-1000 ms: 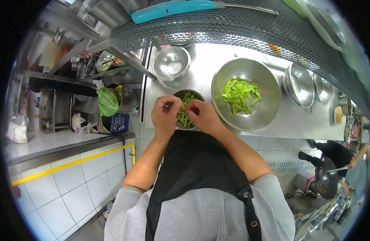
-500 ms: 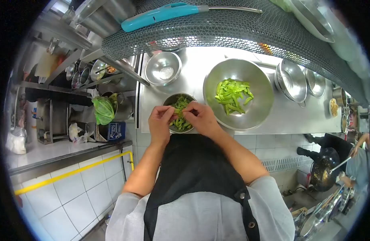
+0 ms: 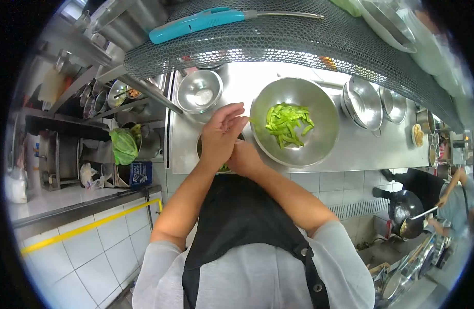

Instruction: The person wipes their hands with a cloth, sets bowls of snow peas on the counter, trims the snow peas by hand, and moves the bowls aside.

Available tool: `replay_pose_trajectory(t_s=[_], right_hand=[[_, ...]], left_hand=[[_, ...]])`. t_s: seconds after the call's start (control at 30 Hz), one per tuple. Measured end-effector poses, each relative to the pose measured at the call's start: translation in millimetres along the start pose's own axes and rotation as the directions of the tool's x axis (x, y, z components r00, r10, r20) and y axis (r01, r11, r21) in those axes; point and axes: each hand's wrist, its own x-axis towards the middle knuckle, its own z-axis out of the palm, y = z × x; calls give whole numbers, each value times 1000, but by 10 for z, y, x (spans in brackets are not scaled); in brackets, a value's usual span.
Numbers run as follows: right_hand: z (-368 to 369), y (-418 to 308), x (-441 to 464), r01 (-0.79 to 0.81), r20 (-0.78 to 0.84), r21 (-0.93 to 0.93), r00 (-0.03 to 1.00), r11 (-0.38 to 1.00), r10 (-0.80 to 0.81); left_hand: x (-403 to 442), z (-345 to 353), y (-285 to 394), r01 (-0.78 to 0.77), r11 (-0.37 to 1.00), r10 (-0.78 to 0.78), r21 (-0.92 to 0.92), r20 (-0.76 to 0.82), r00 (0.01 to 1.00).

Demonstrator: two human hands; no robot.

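Note:
My left hand (image 3: pixel 221 136) reaches over the pot toward the large steel bowl (image 3: pixel 327 139), its fingers bent. A thin green pea pod (image 3: pixel 253 121) shows at its fingertips, at the left rim of that bowl. Lower and partly behind it, my right hand (image 3: pixel 245 158) is curled closed; what its fingers hold, if anything, is hidden. Both hands largely cover a small steel pot (image 3: pixel 199 147), where a little green (image 3: pixel 224 168) shows between them. Bright green pea pods (image 3: pixel 288 124) lie heaped in the large bowl.
A steel bowl (image 3: pixel 200 91) stands behind the pot. Nested strainers and bowls (image 3: pixel 363 103) are at the right. Overhead, a mesh shelf (image 3: pixel 231 44) carries a blue lighter (image 3: pixel 203 23). Cabbage (image 3: pixel 124 146) sits at left. A person (image 3: pixel 455 193) works a wok (image 3: pixel 406 211) at far right.
My hands have come apart from their pinch over the pot. The left has moved up and right toward the large bowl with a pod; the right has dropped lower. The view has shifted slightly.

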Motion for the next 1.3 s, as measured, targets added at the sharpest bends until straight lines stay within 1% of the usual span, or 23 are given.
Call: replay_pose_trajectory(t_s=[0.07,0.17,0.23,0.27,0.33,0.37,0.4,0.43,0.47,0.5,0.53,0.57,0.6,0.63,0.7,0.73,0.8,0.83,0.93,1.03,1.13,1.23,1.3], right_hand=[[36,30,-17,67,-21,-45,997,997,-68],[-62,60,-53,71,-54,-134,995,988,-79],[-305,-70,-118,-38,-87,-27,996,999,35],[-420,-98,-192,-89,-92,34,991,995,92],[-681,45,-402,-44,-307,-17,951,999,36],[-925,25,-510,-141,-355,-105,930,984,96],[-1068,203,-642,-47,-506,-229,859,972,-77],[-1274,192,-766,-231,-583,-339,813,912,-11],[-1449,448,-944,-258,-620,-469,777,845,-107],[-1579,610,-1073,-349,-698,-471,709,810,-100],[-1648,723,-1171,-440,-770,-460,630,771,-100],[-1667,807,-1234,-450,-813,-209,573,868,101],[-1683,866,-1273,-442,-797,56,520,895,306],[-1686,939,-1312,-421,-725,316,471,850,502],[-1686,1005,-1385,-528,-480,455,533,717,696],[-1688,1051,-1406,-583,-341,506,542,636,768],[-1530,1138,-1378,-539,-329,548,564,640,757],[-1430,1174,-1342,-517,-321,567,579,642,750],[-1216,1190,-1198,-460,-417,552,570,695,708],[-1182,1055,-999,-511,-414,445,611,736,675],[-1240,1090,-890,-600,-278,284,695,748,663],[-1122,1099,-858,-601,-267,361,666,713,696],[-1028,1070,-852,-581,-290,356,676,732,677]], left_hand=[[-22,-15,-72,-19,997,23,77,-44,999],[-192,-350,-120,89,985,-65,146,-158,985],[-370,-683,-336,163,909,-63,384,-261,963],[-480,-816,-457,212,844,-53,493,-316,947],[-726,-996,-663,262,768,-39,585,-365,930],[-836,-1073,-724,296,725,-36,622,-395,918],[-889,-1125,-747,386,715,-179,583,-381,907],[-925,-1153,-761,472,696,-317,541,-358,878],[-965,-1185,-796,553,666,-448,501,-325,833],[-1056,-1254,-1064,453,753,-330,478,-322,887],[-1088,-1333,-1117,455,749,-324,482,-332,886],[-1083,-1398,-1135,453,747,-317,486,-339,886],[-1065,-1449,-1157,449,747,-309,491,-341,888],[-1054,-1529,-1175,420,733,-245,535,-369,897],[-1060,-1751,-1209,363,692,-122,624,-395,911],[-1048,-1836,-1225,412,765,-182,496,-446,876],[-998,-1932,-1148,480,852,-324,208,-511,796],[-978,-1947,-1036,505,828,-327,242,-524,787],[-924,-1855,-921,546,808,-327,222,-601,729],[-906,-1778,-894,531,847,-448,-26,-571,688],[-975,-1802,-924,548,830,-507,-98,-542,670],[-1082,-1881,-950,522,851,-446,-49,-591,672],[-1150,-1896,-785,456,889,-386,-50,-618,685]])
